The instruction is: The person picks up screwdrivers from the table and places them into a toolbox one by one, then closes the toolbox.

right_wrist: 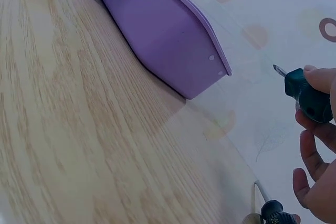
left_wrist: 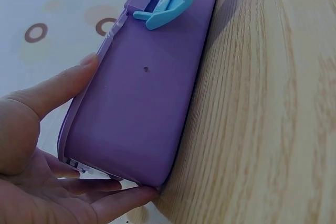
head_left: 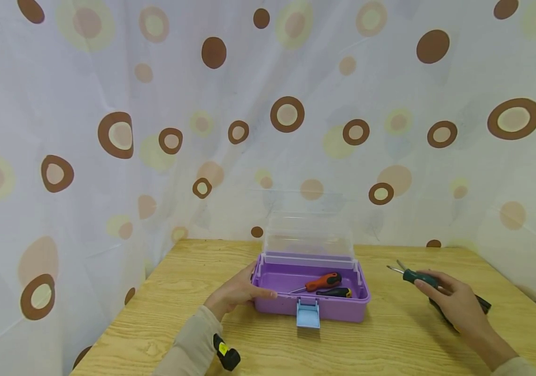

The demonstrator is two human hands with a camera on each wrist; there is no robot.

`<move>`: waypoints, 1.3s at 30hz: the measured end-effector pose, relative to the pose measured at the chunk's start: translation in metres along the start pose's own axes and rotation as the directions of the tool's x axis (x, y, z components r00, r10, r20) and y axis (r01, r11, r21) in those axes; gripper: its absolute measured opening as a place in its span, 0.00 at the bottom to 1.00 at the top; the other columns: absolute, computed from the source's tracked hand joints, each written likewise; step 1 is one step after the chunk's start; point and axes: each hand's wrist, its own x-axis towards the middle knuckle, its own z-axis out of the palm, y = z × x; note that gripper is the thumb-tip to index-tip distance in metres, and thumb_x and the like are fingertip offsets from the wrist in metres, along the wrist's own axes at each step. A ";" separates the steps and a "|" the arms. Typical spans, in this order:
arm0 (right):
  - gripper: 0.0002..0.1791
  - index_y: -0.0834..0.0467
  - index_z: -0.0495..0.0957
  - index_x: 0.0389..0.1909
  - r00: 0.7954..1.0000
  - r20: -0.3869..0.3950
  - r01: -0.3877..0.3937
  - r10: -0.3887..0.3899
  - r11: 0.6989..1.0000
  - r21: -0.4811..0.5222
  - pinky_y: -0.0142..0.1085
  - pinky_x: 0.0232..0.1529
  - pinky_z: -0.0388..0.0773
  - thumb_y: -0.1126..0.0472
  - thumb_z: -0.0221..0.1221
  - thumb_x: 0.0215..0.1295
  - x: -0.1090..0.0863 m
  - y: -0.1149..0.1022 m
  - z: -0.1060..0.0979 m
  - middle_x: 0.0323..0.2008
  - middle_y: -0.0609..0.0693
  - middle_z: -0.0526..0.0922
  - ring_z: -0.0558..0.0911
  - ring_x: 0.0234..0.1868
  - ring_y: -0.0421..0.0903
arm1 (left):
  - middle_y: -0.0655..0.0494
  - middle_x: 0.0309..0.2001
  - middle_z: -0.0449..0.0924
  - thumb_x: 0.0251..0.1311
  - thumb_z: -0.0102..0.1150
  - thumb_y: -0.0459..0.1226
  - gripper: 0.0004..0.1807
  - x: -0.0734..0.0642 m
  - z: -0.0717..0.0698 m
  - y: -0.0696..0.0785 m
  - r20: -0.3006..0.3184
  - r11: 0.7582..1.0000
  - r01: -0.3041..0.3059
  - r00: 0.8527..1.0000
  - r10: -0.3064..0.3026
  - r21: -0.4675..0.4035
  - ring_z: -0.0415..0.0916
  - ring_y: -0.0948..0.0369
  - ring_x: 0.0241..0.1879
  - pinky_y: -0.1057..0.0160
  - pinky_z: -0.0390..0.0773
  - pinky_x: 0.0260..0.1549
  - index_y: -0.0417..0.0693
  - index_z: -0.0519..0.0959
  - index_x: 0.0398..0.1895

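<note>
An open purple toolbox (head_left: 291, 309) stands on the table, its clear lid (head_left: 308, 235) raised at the back and its light blue latch (head_left: 308, 314) hanging down in front. My left hand (head_left: 239, 289) grips its left end, thumb (left_wrist: 65, 86) on the front rim and fingers at the end wall. Inside lie an orange-and-black screwdriver (head_left: 322, 282) and a black-handled tool (head_left: 335, 292). To the right of the box, my right hand (head_left: 455, 300) pinches a dark green screwdriver (head_left: 420, 278), its tip pointing left towards the box. The fingers partly hide its handle.
Another dark-handled screwdriver (right_wrist: 274, 212) shows low in the right wrist view. Behind the right hand a black item (head_left: 484, 304) is partly hidden. A short black object with a yellow label (head_left: 226, 354) sits beside the left sleeve. A dotted curtain (head_left: 324, 156) surrounds the wooden table (head_left: 380, 344).
</note>
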 end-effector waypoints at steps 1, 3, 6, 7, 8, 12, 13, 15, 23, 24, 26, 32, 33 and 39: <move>0.37 0.64 0.67 0.74 1.000 0.000 0.002 -0.002 1.000 0.008 0.52 0.51 0.81 0.41 0.55 0.78 0.000 -0.001 0.001 0.70 0.75 0.66 0.68 0.66 0.76 | 0.38 0.74 0.61 0.55 0.78 0.38 0.62 0.000 0.000 0.000 0.000 1.000 -0.001 1.000 0.001 -0.002 0.65 0.40 0.68 0.38 0.64 0.67 0.50 0.44 0.85; 0.35 0.63 0.69 0.73 1.000 -0.002 0.009 -0.009 1.000 0.026 0.47 0.48 0.81 0.42 0.56 0.77 0.002 -0.004 0.003 0.68 0.74 0.68 0.70 0.65 0.74 | 0.37 0.74 0.62 0.55 0.78 0.37 0.62 -0.001 -0.001 0.000 -0.003 1.000 -0.003 1.000 0.003 -0.003 0.65 0.40 0.68 0.38 0.64 0.67 0.49 0.45 0.85; 0.33 0.62 0.70 0.72 1.000 0.005 0.018 -0.018 0.998 0.053 0.37 0.46 0.78 0.43 0.56 0.78 0.005 -0.007 0.007 0.68 0.70 0.70 0.72 0.64 0.68 | 0.37 0.74 0.62 0.54 0.78 0.37 0.61 -0.001 -0.001 0.001 -0.009 1.000 -0.005 1.000 0.005 -0.003 0.66 0.40 0.67 0.39 0.63 0.68 0.47 0.45 0.84; 0.33 0.62 0.70 0.72 1.000 0.009 0.019 -0.020 0.998 0.065 0.37 0.46 0.78 0.44 0.56 0.78 0.005 -0.008 0.009 0.68 0.69 0.71 0.72 0.65 0.66 | 0.37 0.73 0.63 0.54 0.79 0.37 0.61 -0.001 -0.001 0.000 -0.014 1.000 -0.002 1.000 0.002 -0.001 0.66 0.40 0.67 0.39 0.64 0.68 0.47 0.46 0.84; 0.33 0.63 0.70 0.72 1.000 0.014 0.020 -0.021 0.997 0.077 0.38 0.48 0.77 0.44 0.57 0.78 0.006 -0.010 0.010 0.68 0.69 0.70 0.72 0.65 0.67 | 0.37 0.73 0.63 0.54 0.79 0.37 0.61 -0.001 0.000 0.000 -0.018 1.000 0.001 1.000 -0.001 0.001 0.67 0.41 0.67 0.39 0.64 0.68 0.47 0.46 0.84; 0.33 0.64 0.68 0.73 0.999 0.034 0.018 -0.023 0.992 0.125 0.52 0.58 0.75 0.46 0.56 0.78 0.008 -0.018 0.017 0.70 0.69 0.68 0.70 0.67 0.71 | 0.38 0.72 0.66 0.52 0.80 0.37 0.62 0.000 0.000 0.000 -0.041 1.000 0.010 0.999 -0.010 0.016 0.69 0.42 0.65 0.39 0.65 0.67 0.46 0.47 0.84; 0.34 0.64 0.68 0.73 0.999 0.040 0.023 -0.029 0.990 0.136 0.57 0.59 0.74 0.46 0.56 0.78 0.009 -0.020 0.019 0.71 0.70 0.67 0.69 0.68 0.72 | 0.38 0.72 0.66 0.52 0.81 0.38 0.62 0.001 0.001 0.000 -0.047 1.000 0.013 0.999 -0.012 0.018 0.69 0.42 0.65 0.39 0.65 0.67 0.46 0.47 0.84; 0.34 0.65 0.66 0.74 0.998 0.053 0.036 -0.044 0.987 0.155 0.65 0.61 0.70 0.46 0.56 0.79 0.012 -0.025 0.023 0.72 0.71 0.66 0.68 0.68 0.73 | 0.38 0.71 0.67 0.51 0.81 0.38 0.62 0.001 0.001 -0.001 -0.054 1.000 0.014 0.998 -0.013 0.022 0.69 0.42 0.65 0.40 0.66 0.67 0.46 0.48 0.84; 0.29 0.63 0.72 0.70 0.990 0.093 0.094 -0.110 0.983 0.160 0.58 0.57 0.75 0.50 0.60 0.77 0.023 -0.042 0.046 0.61 0.62 0.77 0.79 0.59 0.57 | 0.37 0.71 0.66 0.51 0.81 0.37 0.61 0.000 0.001 -0.002 -0.069 1.000 0.020 0.997 -0.019 0.015 0.69 0.42 0.64 0.40 0.68 0.66 0.45 0.50 0.83; 0.28 0.63 0.73 0.69 0.988 0.099 0.101 -0.118 0.981 0.169 0.56 0.57 0.76 0.51 0.61 0.76 0.024 -0.043 0.049 0.59 0.61 0.78 0.80 0.58 0.55 | 0.37 0.71 0.66 0.52 0.80 0.37 0.61 0.000 0.002 -0.002 -0.065 1.000 0.017 0.998 -0.016 0.012 0.70 0.42 0.64 0.40 0.68 0.66 0.45 0.50 0.83; 0.28 0.63 0.74 0.68 0.985 0.119 0.102 -0.124 0.980 0.173 0.54 0.57 0.76 0.52 0.62 0.76 0.027 -0.046 0.053 0.57 0.58 0.79 0.81 0.56 0.52 | 0.37 0.71 0.67 0.51 0.80 0.36 0.60 -0.001 0.002 -0.001 -0.055 1.000 0.011 0.998 -0.011 0.001 0.70 0.41 0.64 0.40 0.69 0.64 0.45 0.50 0.83; 0.27 0.59 0.79 0.65 0.976 0.183 0.091 -0.122 0.981 0.172 0.54 0.56 0.75 0.49 0.65 0.72 0.033 -0.053 0.063 0.60 0.57 0.79 0.81 0.56 0.53 | 0.35 0.69 0.67 0.51 0.80 0.35 0.61 -0.003 0.004 0.000 -0.055 1.000 0.019 0.998 -0.020 -0.019 0.71 0.40 0.63 0.39 0.74 0.60 0.46 0.50 0.83; 0.27 0.59 0.79 0.64 0.974 0.193 0.089 -0.122 0.981 0.170 0.55 0.57 0.75 0.48 0.66 0.71 0.034 -0.054 0.065 0.60 0.57 0.79 0.81 0.56 0.53 | 0.35 0.69 0.67 0.51 0.80 0.34 0.61 -0.003 0.004 0.001 -0.056 1.000 0.019 0.998 -0.020 -0.022 0.71 0.40 0.63 0.39 0.74 0.59 0.46 0.50 0.83; 0.24 0.62 0.80 0.61 0.959 0.262 0.057 -0.111 0.977 0.206 0.59 0.60 0.74 0.52 0.66 0.72 0.036 -0.057 0.074 0.59 0.57 0.81 0.82 0.56 0.52 | 0.33 0.68 0.68 0.51 0.79 0.33 0.60 -0.004 0.005 0.001 -0.049 0.999 0.020 0.999 -0.022 -0.038 0.72 0.40 0.62 0.38 0.77 0.55 0.45 0.50 0.83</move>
